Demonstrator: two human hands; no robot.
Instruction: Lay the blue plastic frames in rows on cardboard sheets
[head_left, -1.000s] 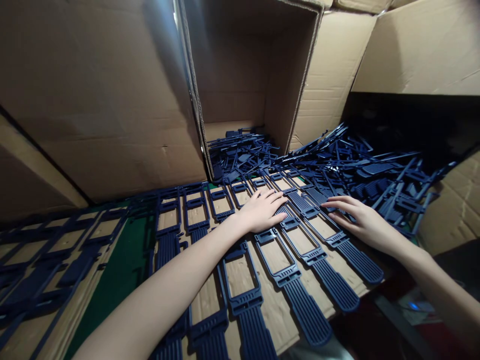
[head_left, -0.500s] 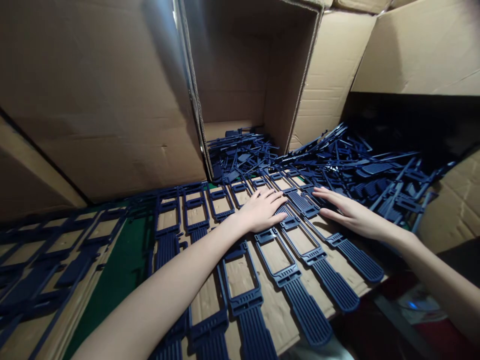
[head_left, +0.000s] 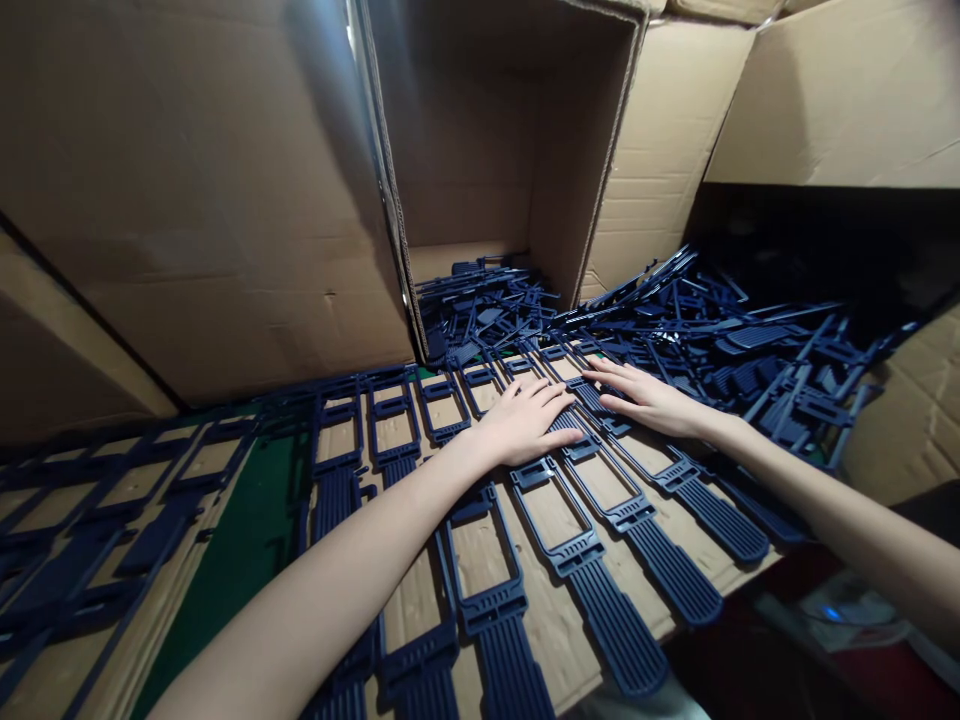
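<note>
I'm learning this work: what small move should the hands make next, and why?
Probably a light nudge with the right hand to align the dark-blue plastic frames with ribbed ends: it is open over their row, and the left hand lies flat across neighbouring frames, which may steady them.

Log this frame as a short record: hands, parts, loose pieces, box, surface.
hands: left hand palm down on dark blue ribbed parts; right hand open beside it, contact unclear
layout: parts side by side in rows on cardboard
loose pieces: tangled pile beyond the right hand
box: open cardboard box, similar pieces inside
surface: green strip between two cardboard areas
</note>
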